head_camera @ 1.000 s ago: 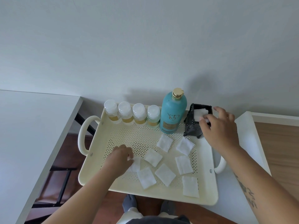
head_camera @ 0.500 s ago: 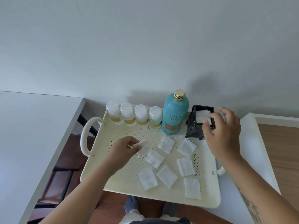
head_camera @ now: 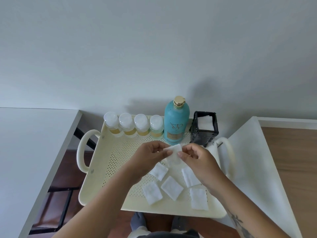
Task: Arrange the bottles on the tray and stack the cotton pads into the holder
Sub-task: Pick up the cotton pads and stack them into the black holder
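The right hand (head_camera: 197, 158) has left the holder (head_camera: 205, 130). It now meets the left hand (head_camera: 151, 155) above the tray (head_camera: 106, 169), both pinching one cotton pad (head_camera: 174, 152).

Cream perforated tray (head_camera: 109, 170) with looped side handles. Along its far edge I see four small clear bottles (head_camera: 133, 125) with white caps and yellowish contents, upright in a touching row. Just beside them stands a tall teal bottle (head_camera: 176, 123) with a gold cap. At the far right corner stands the black square holder (head_camera: 205, 130), upright, with white pads stacked inside. One square white cotton pad (head_camera: 174, 152) is pinched above the tray between my left hand (head_camera: 152, 158) and right hand (head_camera: 197, 158). Loose pads (head_camera: 172, 188) lie flat on the tray's near half (at least five, some partly hidden).
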The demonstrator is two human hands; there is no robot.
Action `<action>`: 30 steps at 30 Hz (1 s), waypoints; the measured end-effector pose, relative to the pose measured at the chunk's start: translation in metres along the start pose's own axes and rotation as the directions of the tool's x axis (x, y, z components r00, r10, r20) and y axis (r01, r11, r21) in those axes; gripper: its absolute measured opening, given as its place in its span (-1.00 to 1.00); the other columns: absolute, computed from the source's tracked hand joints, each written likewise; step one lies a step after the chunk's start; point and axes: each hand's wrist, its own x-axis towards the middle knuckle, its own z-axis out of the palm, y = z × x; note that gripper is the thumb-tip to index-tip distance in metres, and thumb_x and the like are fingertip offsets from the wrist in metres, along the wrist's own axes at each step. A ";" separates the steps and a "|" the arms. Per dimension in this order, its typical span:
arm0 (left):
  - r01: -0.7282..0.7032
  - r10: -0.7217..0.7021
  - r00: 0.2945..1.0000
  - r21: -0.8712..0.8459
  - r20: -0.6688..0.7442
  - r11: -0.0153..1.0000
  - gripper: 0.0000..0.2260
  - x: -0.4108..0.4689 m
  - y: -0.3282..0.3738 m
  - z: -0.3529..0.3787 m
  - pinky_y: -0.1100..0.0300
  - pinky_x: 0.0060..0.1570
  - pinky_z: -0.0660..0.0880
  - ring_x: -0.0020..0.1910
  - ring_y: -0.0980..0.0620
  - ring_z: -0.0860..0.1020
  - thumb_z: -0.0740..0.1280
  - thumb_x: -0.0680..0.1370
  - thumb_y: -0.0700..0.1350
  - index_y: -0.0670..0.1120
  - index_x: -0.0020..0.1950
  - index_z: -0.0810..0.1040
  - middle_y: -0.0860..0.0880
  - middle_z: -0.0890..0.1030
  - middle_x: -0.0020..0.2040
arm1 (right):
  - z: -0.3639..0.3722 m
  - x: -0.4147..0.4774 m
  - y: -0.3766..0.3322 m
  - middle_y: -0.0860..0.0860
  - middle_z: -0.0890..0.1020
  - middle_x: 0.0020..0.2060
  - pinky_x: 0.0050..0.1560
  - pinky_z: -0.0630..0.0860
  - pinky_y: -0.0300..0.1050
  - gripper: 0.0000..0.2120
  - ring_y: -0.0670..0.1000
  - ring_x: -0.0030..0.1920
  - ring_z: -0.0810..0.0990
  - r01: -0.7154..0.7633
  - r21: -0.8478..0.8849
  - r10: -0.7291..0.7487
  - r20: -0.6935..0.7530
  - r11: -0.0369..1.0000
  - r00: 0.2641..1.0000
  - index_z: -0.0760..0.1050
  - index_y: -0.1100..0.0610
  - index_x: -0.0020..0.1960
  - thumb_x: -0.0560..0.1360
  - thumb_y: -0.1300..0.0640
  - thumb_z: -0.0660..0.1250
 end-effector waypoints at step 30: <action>-0.099 0.165 0.985 0.926 0.041 0.363 -0.68 0.024 -0.077 -0.008 0.19 0.07 0.44 0.11 0.06 0.39 0.31 0.56 0.05 0.09 0.31 0.45 0.15 0.51 0.15 | -0.067 0.073 -0.012 0.09 0.53 -0.06 -0.08 0.46 0.06 -0.87 0.21 -0.03 0.46 0.040 -0.711 -0.455 -0.404 0.702 0.793 0.51 0.11 0.05 0.53 0.11 0.29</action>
